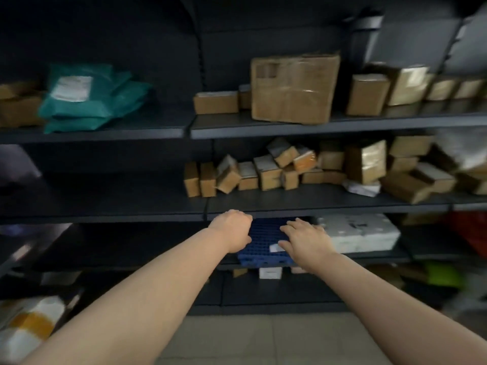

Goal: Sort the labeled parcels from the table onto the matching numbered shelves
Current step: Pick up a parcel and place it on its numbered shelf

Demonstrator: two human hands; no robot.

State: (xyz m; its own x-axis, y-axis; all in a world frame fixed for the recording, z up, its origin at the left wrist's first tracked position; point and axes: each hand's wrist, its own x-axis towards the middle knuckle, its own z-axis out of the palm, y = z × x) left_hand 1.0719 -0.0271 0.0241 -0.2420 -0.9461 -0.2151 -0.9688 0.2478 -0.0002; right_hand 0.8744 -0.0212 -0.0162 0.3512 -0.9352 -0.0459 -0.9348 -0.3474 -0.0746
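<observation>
A flat blue parcel (pixel 263 239) with a ribbed, grid-like surface and a small white label lies on the third dark shelf (pixel 369 255), its near edge just past the shelf front. My left hand (pixel 233 229) is at the parcel's left edge with its fingers curled down against it. On top of the parcel's right side my right hand (pixel 305 239) rests with straight, spread fingers. Both arms reach forward from the bottom of the view.
A white padded parcel (pixel 361 233) lies right of the blue one. The shelf above holds several small brown boxes (pixel 263 175). The top shelf carries a large brown box (pixel 292 88) and teal mailers (pixel 89 98). Pale floor tiles (pixel 263 338) lie below.
</observation>
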